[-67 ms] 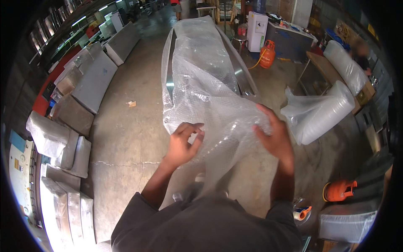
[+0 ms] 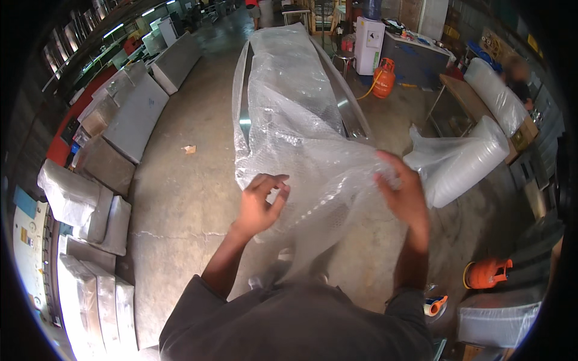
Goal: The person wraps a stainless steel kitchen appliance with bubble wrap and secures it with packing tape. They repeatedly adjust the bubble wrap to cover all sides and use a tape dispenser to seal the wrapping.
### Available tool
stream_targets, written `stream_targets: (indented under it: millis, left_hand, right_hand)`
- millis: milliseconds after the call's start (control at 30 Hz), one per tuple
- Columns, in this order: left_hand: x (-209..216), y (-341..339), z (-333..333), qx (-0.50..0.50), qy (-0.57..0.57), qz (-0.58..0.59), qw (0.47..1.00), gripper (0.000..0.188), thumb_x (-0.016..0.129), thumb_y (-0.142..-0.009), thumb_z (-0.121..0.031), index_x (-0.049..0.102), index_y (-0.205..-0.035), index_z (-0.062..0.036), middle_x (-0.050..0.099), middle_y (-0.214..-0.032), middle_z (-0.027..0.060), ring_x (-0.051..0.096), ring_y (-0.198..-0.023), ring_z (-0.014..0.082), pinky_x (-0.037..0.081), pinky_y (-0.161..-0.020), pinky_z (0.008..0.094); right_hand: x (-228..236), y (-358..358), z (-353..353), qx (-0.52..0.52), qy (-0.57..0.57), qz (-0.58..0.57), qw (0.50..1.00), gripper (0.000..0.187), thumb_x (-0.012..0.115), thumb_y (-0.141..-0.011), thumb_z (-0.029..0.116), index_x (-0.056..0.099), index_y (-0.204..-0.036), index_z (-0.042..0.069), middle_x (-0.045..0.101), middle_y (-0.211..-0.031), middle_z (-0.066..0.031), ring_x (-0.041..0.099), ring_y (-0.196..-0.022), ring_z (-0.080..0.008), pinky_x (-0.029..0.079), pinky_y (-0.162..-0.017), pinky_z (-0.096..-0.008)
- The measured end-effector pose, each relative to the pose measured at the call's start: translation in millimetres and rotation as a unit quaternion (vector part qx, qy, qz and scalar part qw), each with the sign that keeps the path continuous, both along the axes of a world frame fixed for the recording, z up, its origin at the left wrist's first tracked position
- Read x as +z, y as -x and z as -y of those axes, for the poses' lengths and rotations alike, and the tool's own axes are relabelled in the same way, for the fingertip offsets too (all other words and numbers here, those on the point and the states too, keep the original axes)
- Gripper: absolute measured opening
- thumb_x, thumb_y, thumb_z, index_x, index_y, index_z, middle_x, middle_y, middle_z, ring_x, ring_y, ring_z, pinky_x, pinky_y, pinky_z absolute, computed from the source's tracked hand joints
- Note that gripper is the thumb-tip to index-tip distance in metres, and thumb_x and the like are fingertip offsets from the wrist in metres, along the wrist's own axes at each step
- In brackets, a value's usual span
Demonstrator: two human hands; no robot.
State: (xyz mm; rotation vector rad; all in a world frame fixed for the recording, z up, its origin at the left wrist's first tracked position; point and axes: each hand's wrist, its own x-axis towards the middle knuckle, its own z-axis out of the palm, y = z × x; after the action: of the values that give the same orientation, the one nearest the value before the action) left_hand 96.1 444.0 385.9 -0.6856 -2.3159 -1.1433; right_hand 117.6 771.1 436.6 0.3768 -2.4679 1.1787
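Observation:
A sheet of clear bubble wrap point(image 2: 313, 162) drapes over the near end of a long, flat piece with shiny metal edges point(image 2: 355, 122) that stretches away from me. My left hand point(image 2: 257, 204) has its fingers curled, thumb and fingertips nearly meeting in a pinch on the left part of the wrap. On the other side, my right hand point(image 2: 408, 194) is spread against the wrap's right part, thumb apart from the fingers and slightly blurred. Loose wrap hangs between the two hands toward my feet. What lies beneath the wrap is mostly hidden.
A big roll of bubble wrap point(image 2: 472, 162) lies at the right by a wooden table point(image 2: 466, 99). Orange gas cylinders point(image 2: 383, 79) stand on the floor. Wrapped panels point(image 2: 90, 198) lean along the left. An orange tape dispenser point(image 2: 435, 305) is near my right elbow.
My right hand has shifted a little to the right and down, drawing the wrap's right part along. My left hand has barely moved.

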Motion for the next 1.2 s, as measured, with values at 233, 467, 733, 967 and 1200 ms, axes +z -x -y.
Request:
stream_targets:
  millis: [233, 467, 733, 967, 1200]
  left_hand:
    - [-15, 95, 83, 0.026, -0.021, 0.107, 0.994, 0.022, 0.070, -0.092, -0.011, 0.073, -0.112, -0.0015, 0.074, -0.095, 0.0102, 0.069, -0.080, 0.0195, 0.054, -0.070, 0.0323]
    - [-61, 189, 155, -0.055, -0.043, 0.108, 0.992, 0.026, 0.069, -0.093, -0.015, 0.071, -0.117, -0.0045, 0.073, -0.099, 0.0110, 0.071, -0.087, 0.0225, 0.056, -0.075, 0.0338]
    - [-64, 345, 225, -0.068, 0.068, 0.065, 0.993, 0.026, 0.067, -0.094, -0.021, 0.074, -0.112, -0.0021, 0.072, -0.109, 0.0182, 0.069, -0.096, 0.0358, 0.056, -0.082, 0.0410]
    - [-65, 532, 202, -0.025, 0.252, 0.107, 0.961, 0.034, 0.059, -0.091, -0.019, 0.073, -0.115, 0.0001, 0.069, -0.123, 0.0216, 0.064, -0.116, 0.0399, 0.049, -0.104, 0.0478]
    - [-75, 678, 177, -0.015, 0.283, 0.136, 0.949, 0.035, 0.058, -0.091, -0.023, 0.073, -0.113, 0.0006, 0.066, -0.127, 0.0209, 0.060, -0.121, 0.0407, 0.046, -0.106, 0.0528]
  right_hand:
    - [58, 66, -126, -0.132, 0.278, -0.059, 0.950, 0.034, 0.059, -0.099, 0.014, 0.066, -0.133, 0.009, 0.059, -0.096, -0.0016, 0.054, -0.074, -0.0085, 0.053, -0.070, -0.0257]
    - [-47, 46, -164, -0.244, 0.396, -0.006, 0.885, 0.042, 0.063, -0.099, 0.024, 0.060, -0.137, 0.005, 0.068, -0.118, -0.0094, 0.064, -0.102, -0.0184, 0.050, -0.089, -0.0303]
    - [-83, 29, -71, -0.523, -0.246, 0.166, 0.799, 0.044, 0.068, -0.093, 0.021, 0.061, -0.134, 0.006, 0.071, -0.116, -0.0174, 0.070, -0.092, -0.0312, 0.057, -0.078, -0.0428]
    - [-22, 159, 126, -0.274, -0.194, 0.069, 0.939, 0.046, 0.079, -0.087, 0.030, 0.067, -0.116, -0.005, 0.068, -0.121, -0.0245, 0.067, -0.109, -0.0404, 0.053, -0.093, -0.0438]
    - [-94, 316, 257, -0.200, -0.338, 0.054, 0.918, 0.071, 0.079, -0.084, 0.046, 0.060, -0.134, 0.000, 0.061, -0.132, -0.0240, 0.053, -0.129, -0.0423, 0.035, -0.111, -0.0604]
